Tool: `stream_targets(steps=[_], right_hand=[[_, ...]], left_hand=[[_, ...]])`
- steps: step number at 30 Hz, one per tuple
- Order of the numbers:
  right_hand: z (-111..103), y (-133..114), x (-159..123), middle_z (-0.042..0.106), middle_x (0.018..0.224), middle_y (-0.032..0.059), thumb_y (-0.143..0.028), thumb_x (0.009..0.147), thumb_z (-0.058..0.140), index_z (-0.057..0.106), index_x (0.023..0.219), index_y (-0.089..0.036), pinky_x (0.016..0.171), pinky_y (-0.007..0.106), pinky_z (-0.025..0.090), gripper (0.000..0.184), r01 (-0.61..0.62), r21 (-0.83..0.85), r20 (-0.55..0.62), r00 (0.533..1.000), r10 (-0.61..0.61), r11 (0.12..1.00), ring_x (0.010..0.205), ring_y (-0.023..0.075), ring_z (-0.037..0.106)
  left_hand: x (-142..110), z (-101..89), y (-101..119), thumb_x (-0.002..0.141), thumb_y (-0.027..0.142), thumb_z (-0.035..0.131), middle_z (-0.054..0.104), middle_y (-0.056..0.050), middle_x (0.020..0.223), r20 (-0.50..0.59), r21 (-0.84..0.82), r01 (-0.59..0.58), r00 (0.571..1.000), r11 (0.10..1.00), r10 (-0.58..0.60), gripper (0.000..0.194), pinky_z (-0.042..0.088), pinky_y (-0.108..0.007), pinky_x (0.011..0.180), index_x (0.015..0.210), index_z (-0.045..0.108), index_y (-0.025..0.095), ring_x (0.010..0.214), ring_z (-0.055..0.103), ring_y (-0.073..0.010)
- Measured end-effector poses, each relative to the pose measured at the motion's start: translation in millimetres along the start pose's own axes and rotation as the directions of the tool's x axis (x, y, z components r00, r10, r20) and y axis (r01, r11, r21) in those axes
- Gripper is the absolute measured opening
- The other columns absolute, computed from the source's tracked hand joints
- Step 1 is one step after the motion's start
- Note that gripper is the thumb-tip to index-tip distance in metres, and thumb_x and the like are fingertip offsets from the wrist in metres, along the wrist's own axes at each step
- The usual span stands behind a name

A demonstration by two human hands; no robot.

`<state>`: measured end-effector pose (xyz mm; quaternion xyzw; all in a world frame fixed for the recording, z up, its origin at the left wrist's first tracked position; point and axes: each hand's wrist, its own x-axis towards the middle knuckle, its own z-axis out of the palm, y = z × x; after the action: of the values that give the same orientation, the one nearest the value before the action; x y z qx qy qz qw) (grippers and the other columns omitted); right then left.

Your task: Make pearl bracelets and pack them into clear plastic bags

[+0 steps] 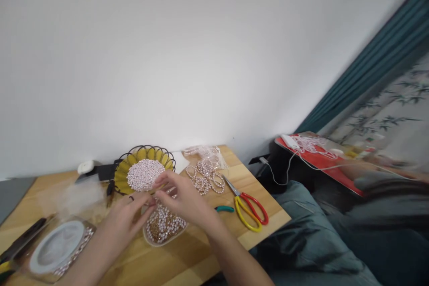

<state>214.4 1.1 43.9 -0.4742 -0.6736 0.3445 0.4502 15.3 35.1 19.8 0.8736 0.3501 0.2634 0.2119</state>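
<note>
My left hand (129,212) and my right hand (182,199) meet fingertip to fingertip over a small clear dish (163,227) full of pale pearl beads. Both pinch something tiny between them that I cannot make out. Just behind the hands a yellow bowl in a black wire basket (144,167) holds a heap of the same beads. Strung pearl strands (206,174) lie on the wooden table (201,250) to the right of the bowl.
Scissors with red and yellow handles (250,208) and a teal-handled tool (224,208) lie right of my hands. A clear packet with a white spool (56,248) sits at the front left. A red-topped surface with white cords (315,152) stands beyond the table's right edge.
</note>
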Motion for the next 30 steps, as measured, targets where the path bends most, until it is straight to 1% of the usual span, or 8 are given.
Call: stream_targets(steps=[3,5,8,10,16,22,27,30], right_hand=[[-51.3,22.9,-10.6,0.076,0.109,0.0052,-0.028,0.095,0.062,0.067,0.107,-0.022,0.079,0.029,0.058,0.014,-0.135,-0.116,-0.088,0.988,0.125,0.984,0.092,0.0178,0.073],[-90.0,45.3,-17.1,0.076,0.097,0.0045,-0.022,0.098,0.055,0.068,0.095,-0.019,0.08,0.032,0.057,0.014,-0.352,-0.329,-0.271,0.924,0.269,0.876,0.086,0.0178,0.072],[-126.1,81.2,-23.3,0.073,0.085,0.0071,-0.012,0.092,0.062,0.067,0.08,-0.015,0.084,0.039,0.056,0.013,-0.523,-0.443,-0.367,0.847,0.385,0.728,0.086,0.0219,0.07],[-128.7,100.7,-23.1,0.073,0.093,0.0068,-0.018,0.093,0.068,0.069,0.087,-0.013,0.086,0.041,0.057,0.008,-0.58,-0.506,-0.369,0.814,0.448,0.638,0.09,0.0221,0.07],[-106.7,124.6,-8.7,0.066,0.127,0.0096,-0.033,0.1,0.064,0.064,0.124,-0.018,0.09,0.045,0.058,0.028,-0.641,-0.599,-0.369,0.753,0.546,0.48,0.107,0.0246,0.068],[-138.7,108.5,-11.6,0.066,0.125,0.0092,-0.033,0.1,0.064,0.064,0.124,-0.017,0.087,0.044,0.06,0.029,-0.632,-0.58,-0.32,0.757,0.569,0.514,0.103,0.0237,0.069],[-171.7,72.2,-21.7,0.073,0.083,0.0028,-0.016,0.094,0.066,0.071,0.098,-0.013,0.071,0.031,0.056,0.007,-0.531,-0.54,-0.267,0.844,0.465,0.653,0.074,0.0169,0.069],[-180.4,46.6,-26.3,0.07,0.068,0.0011,-0.009,0.089,0.062,0.071,0.083,-0.015,0.065,0.028,0.05,0.012,-0.439,-0.521,-0.248,0.898,0.363,0.732,0.066,0.0163,0.064]], left_hand=[[-4.1,3.7,-12.3,0.092,0.041,0.049,0.079,-0.001,0.076,0.043,0.016,0.036,0.998,0.999,-0.037,0.026,0.055,-0.029,0.061,0.084,0.071,0.028,0.066,0.076,-0.023],[-6.6,3.3,-20.0,0.091,0.043,0.05,0.08,-0.001,0.079,0.014,0.024,0.025,1.0,0.999,-0.025,0.026,0.056,-0.029,0.063,0.085,0.071,0.029,0.069,0.077,-0.0236],[-6.4,1.4,-23.6,0.09,0.047,0.051,0.081,-0.001,0.081,-0.025,0.032,0.009,1.0,0.999,-0.008,0.027,0.056,-0.03,0.066,0.083,0.072,0.03,0.073,0.078,-0.0246],[-3.4,1.4,-20.1,0.089,0.048,0.051,0.081,-0.001,0.081,-0.018,0.033,0.018,1.0,0.999,-0.018,0.028,0.057,-0.031,0.066,0.083,0.072,0.03,0.073,0.077,-0.025],[5.3,7.7,-5.5,0.088,0.042,0.051,0.08,-0.002,0.078,0.039,0.023,0.019,0.999,1.0,-0.02,0.026,0.055,-0.031,0.067,0.081,0.072,0.029,0.072,0.076,-0.0249],[4.0,6.2,-6.6,0.087,0.041,0.053,0.08,-0.002,0.077,0.062,0.022,0.025,0.998,0.999,-0.026,0.024,0.055,-0.031,0.064,0.08,0.072,0.029,0.069,0.076,-0.0259],[3.5,7.3,-7.2,0.087,0.04,0.052,0.08,-0.002,0.078,0.068,0.018,0.026,0.997,1.0,-0.027,0.024,0.054,-0.032,0.067,0.081,0.072,0.029,0.071,0.075,-0.0255],[4.0,9.3,-6.8,0.086,0.038,0.053,0.079,-0.002,0.076,0.05,0.037,0.022,0.998,0.999,-0.024,0.022,0.053,-0.032,0.066,0.082,0.072,0.028,0.07,0.074,-0.0257]])
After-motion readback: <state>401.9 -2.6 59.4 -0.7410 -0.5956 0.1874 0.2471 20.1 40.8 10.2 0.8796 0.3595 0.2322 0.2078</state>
